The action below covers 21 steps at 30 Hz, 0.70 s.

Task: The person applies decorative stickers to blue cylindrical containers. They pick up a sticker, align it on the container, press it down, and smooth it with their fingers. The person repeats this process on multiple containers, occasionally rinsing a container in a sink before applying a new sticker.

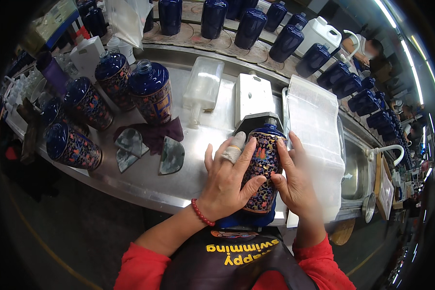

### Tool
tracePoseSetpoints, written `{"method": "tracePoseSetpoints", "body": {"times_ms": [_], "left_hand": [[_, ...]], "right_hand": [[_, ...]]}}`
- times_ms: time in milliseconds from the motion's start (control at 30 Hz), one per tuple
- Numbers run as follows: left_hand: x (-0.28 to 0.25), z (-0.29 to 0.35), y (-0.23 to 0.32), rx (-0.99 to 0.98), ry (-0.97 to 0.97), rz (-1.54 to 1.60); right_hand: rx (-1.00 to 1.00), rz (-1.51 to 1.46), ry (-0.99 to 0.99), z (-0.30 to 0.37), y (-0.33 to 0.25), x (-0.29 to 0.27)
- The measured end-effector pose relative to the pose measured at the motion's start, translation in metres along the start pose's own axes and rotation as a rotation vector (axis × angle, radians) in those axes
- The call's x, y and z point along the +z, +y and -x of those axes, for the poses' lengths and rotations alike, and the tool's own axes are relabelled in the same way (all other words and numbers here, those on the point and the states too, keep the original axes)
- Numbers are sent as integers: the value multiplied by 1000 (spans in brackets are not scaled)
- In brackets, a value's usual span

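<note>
A blue bottle with a floral pattern [265, 162] is framed between two bare hands at the near edge of a steel counter [145, 181], its neck pointed away from the person and its base set by a blue cloth [249, 221]. The left hand [225, 181] is spread along one side, fingertips and thumb laid on the pattern, with grey wraps [232, 153] worn on its fingers; the right hand [297, 186] is spread along the other, its thumb and fingertips set to the surface. Neither hand is closed around the bottle. Behind the neck, a dark angular stand [249, 122] is seen; whether it is touched by the bottle cannot be told. By its gloss, the bottle is judged to be stiff, smooth, fairly heavy and breakable, apt to be slippery if wet. It is best gripped around the broad body with both hands, the base supported and the narrow neck spared. Dark green plates [171, 155] are laid beside a purple cloth [168, 134] to the left.
</note>
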State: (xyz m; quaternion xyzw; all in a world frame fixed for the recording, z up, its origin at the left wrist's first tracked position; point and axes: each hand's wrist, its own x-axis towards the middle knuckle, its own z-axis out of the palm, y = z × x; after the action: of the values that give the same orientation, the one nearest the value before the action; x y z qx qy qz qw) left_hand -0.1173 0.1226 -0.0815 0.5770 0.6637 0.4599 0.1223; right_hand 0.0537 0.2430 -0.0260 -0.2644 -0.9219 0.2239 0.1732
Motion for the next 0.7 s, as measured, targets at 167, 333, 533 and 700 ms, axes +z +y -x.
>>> {"method": "tracePoseSetpoints", "body": {"times_ms": [167, 333, 533, 700], "left_hand": [[4, -4, 1, 30, 12, -3], [2, -4, 8, 57, 27, -19], [3, 0, 21, 66, -31, -53], [4, -2, 21, 57, -52, -66]], "right_hand": [[62, -66, -7, 2, -1, 4], [48, -79, -27, 4, 4, 3], [19, -161, 11, 7, 10, 8], [24, -164, -13, 9, 14, 10]]}}
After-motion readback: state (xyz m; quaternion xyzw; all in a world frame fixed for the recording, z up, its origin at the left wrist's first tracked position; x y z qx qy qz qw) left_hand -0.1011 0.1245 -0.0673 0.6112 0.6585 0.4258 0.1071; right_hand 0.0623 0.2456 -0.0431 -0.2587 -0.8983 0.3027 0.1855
